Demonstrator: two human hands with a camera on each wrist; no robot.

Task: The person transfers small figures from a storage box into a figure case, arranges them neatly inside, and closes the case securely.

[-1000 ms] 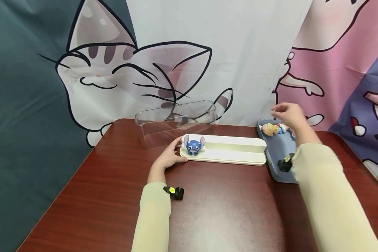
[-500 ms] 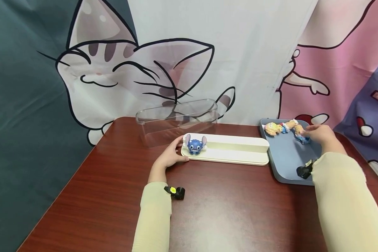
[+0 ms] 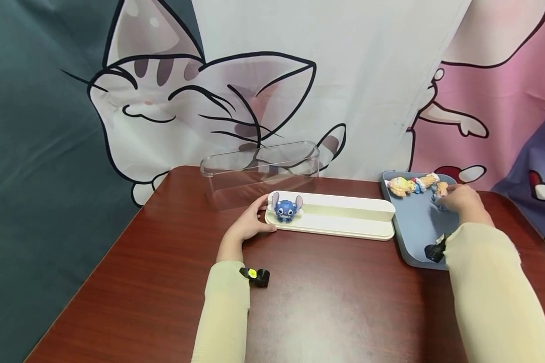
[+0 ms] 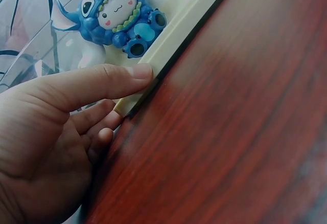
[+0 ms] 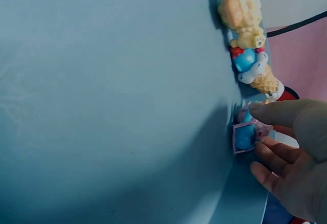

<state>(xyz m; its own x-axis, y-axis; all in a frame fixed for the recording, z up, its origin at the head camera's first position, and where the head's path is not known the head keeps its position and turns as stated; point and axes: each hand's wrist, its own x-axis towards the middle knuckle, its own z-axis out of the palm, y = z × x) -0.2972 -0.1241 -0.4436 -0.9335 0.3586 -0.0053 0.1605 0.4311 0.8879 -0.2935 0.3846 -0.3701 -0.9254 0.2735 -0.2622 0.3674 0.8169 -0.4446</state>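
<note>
The work looks to be at an early stage: one blue figurine [image 3: 285,210] stands at the end of the white stand [image 3: 340,224] beside the left hand [image 3: 247,222], while a yellow figurine [image 3: 400,186], a cone figurine [image 5: 264,81] and a small figurine [image 5: 244,137] are in the gray tray [image 3: 420,229] and not on the stand yet. The clear cover [image 3: 263,176] is off, just behind the left hand. Of the hands, the left pinches the stand's end, thumb over its front rim; the right seems to pinch the small figurine at the tray's far side, thumb and fingertips about it. That figurine lies with its blue part toward the person and its brownish part away, so its long axis runs roughly near to far; its front is covered by the right hand, so I cannot tell which way it faces. The stand's long axis runs sideways from the left hand toward the tray.
</note>
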